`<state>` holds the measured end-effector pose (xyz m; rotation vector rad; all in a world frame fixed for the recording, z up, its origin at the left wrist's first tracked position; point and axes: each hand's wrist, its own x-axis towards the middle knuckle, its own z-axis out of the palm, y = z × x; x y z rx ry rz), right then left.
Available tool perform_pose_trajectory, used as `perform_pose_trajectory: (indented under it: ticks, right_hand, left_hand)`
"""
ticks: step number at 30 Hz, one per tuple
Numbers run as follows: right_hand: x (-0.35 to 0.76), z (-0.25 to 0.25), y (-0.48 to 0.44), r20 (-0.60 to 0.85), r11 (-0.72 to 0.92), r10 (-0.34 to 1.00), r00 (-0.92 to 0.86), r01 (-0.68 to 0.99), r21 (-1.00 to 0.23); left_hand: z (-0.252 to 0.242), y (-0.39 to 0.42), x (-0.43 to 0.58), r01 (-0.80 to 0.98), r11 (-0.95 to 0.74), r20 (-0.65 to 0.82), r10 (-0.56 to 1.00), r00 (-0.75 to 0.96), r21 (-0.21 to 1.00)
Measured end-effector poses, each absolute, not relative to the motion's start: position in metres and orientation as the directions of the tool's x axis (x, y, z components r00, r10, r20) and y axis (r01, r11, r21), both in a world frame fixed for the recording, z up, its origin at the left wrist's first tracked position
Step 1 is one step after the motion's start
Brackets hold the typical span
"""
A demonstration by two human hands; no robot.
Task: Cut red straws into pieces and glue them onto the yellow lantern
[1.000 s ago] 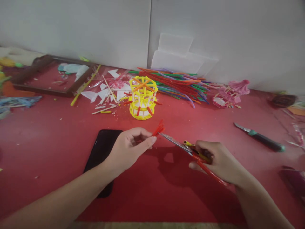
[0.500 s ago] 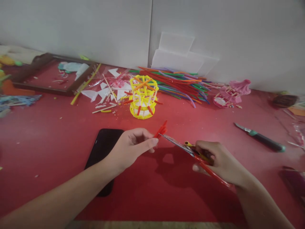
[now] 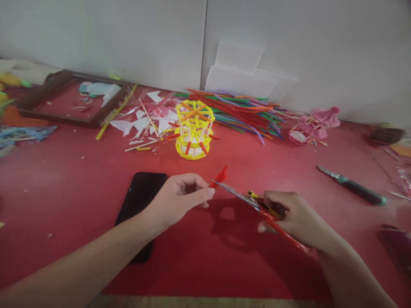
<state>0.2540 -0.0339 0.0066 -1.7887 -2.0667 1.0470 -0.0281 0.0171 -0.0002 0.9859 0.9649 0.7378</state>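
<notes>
Between the thumb and fingers of my left hand (image 3: 186, 194) is a small bunch of red pipe cleaner pieces (image 3: 221, 174), their ends sticking up. My right hand (image 3: 292, 214) is closed on scissors (image 3: 239, 193) with red handles; a yellow-handled tool (image 3: 253, 194) shows in the same hand, its kind mostly hidden by the fingers. The scissor blades point left, and their tips are at the red pieces beside my left thumb. Beyond my hands stands a round yellow frame (image 3: 194, 130) of pipe cleaners and sticks, with red and orange pieces on it.
A black phone (image 3: 141, 196) lies partly under my left forearm. At right is a craft knife (image 3: 351, 185). Along the wall are a pile of coloured pipe cleaners (image 3: 240, 111), a pink model (image 3: 314, 125), white scraps (image 3: 139, 124) and a dark wooden frame (image 3: 61, 119).
The view has shifted very slightly. The scissor tips have moved a little left against the red pieces, and both hands keep their hold.
</notes>
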Motion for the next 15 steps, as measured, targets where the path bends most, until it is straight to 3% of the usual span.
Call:
perform_pose_trajectory:
  ticks: [9,15]
  right_hand:
    - [0.255,0.014,-0.038,-0.305,0.087,0.892,-0.333,0.789,-0.608]
    - [0.246,0.012,-0.042,-0.307,0.068,0.908,-0.286,0.821,-0.567]
  left_hand:
    - [-0.002,0.017,-0.027,-0.055,0.428,-0.365,0.825,0.431,0.902]
    - [-0.003,0.017,-0.027,-0.112,0.472,-0.391,0.823,0.411,0.874]
